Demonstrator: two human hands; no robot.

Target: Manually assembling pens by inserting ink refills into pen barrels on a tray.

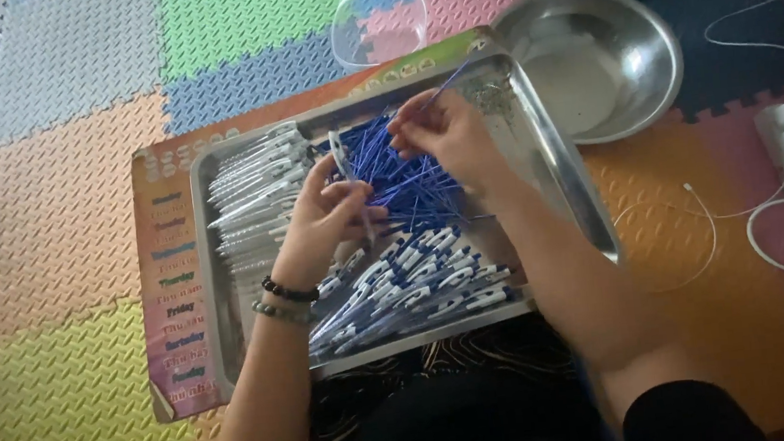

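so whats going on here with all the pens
A person sits on a floor of coloured foam mats over a metal tray. The left hand holds a clear pen barrel upright. The right hand pinches a thin blue refill just above the tray. The tray holds a row of clear barrels on the left, a heap of blue refills in the middle, and finished blue-and-white pens at the near edge. A steel bowl sits beyond the tray.
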